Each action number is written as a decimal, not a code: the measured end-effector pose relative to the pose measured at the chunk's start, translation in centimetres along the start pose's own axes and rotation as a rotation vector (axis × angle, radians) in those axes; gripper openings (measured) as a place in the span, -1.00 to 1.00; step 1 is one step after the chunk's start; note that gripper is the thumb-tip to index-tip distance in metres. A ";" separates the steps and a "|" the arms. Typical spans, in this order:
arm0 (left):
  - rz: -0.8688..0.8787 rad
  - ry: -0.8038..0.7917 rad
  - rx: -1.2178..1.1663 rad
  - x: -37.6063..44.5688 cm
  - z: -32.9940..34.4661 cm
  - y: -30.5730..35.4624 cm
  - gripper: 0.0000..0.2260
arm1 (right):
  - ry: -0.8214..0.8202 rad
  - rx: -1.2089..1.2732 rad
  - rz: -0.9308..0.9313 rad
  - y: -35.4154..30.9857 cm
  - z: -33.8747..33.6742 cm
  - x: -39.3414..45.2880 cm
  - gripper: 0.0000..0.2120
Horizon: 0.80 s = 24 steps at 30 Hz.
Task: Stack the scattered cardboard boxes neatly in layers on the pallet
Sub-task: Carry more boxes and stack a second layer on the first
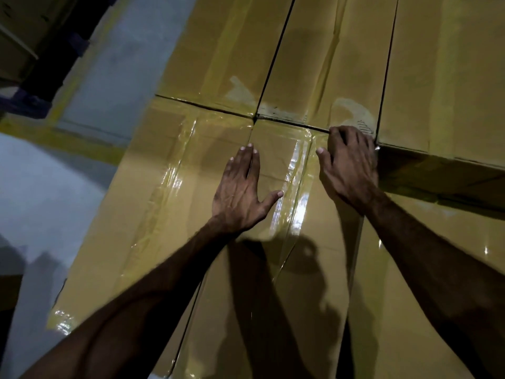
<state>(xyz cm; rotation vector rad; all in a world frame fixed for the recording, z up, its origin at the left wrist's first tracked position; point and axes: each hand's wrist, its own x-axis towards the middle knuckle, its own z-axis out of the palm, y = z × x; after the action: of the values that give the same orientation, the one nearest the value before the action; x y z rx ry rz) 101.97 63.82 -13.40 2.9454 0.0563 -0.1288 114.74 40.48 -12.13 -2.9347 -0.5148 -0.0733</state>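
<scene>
Top layer of taped cardboard boxes, seen from above. The landmark is the middle near box (pixel 276 170), whose top carries a glossy strip of clear tape (pixel 296 187) running along its length. The left hand (pixel 240 192) lies flat on this box, palm down, fingers together and extended, thumb spread toward the tape. The right hand (pixel 348 165) rests at the far right corner of the same box, fingers curled over its far edge; whether they grip anything cannot be told. To the left, a neighbouring box (pixel 153 192) sits flush against it. Beyond its far edge stand three further boxes, the far left (pixel 218 50), far middle (pixel 325 58) and far right (pixel 448 72), separated by dark seams. Grey floor (pixel 38 187) with a yellow line (pixel 82 144) lies left of the stack.
</scene>
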 end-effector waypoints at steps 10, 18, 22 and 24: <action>0.024 -0.073 -0.066 -4.3 -2.1 -0.7 -0.13 | -0.127 0.061 0.015 1.1 -2.9 -6.5 -0.39; 0.004 -0.142 -0.168 -17.0 -9.6 2.5 -0.23 | -0.163 0.380 0.215 -3.3 -10.7 -20.8 -0.45; -0.140 -0.061 -0.335 -26.0 -15.0 8.0 -0.29 | -0.192 0.581 0.321 -5.5 -17.7 -26.9 -0.45; -0.197 -0.021 -0.434 -30.4 -16.7 11.1 -0.30 | -0.197 0.655 0.347 -6.2 -21.2 -29.7 -0.45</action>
<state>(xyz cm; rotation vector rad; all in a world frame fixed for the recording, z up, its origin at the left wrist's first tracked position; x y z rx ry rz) 73.64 55.29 7.76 2.4995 0.3283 -0.1535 84.28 32.76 7.39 -2.3436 -0.0231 0.3589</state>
